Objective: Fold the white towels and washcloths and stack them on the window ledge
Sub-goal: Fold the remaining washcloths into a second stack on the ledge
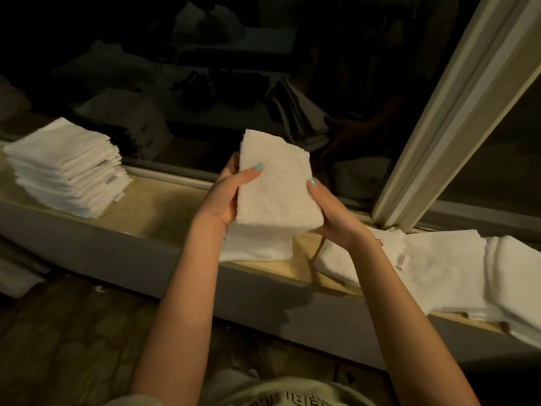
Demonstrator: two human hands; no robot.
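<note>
Our pale shirt [281, 394] edges the bottom of the view, with both bare forearms reaching up from it. Our left hand [225, 197] and right hand [330, 212] grip a folded white washcloth [275, 186] from either side, thumbs curled over its top face, holding it in the air above the window ledge [158, 206]. Just beneath it, a folded white cloth [254, 247] lies on the ledge. Far left on the ledge stands a tall stack of folded washcloths [67, 168]. To the right, flat white cloths [439, 265] overlap in a loose pile, one showing a small label [401, 262]. Behind the ledge are dark glass and a pale frame post [456, 112].
</note>
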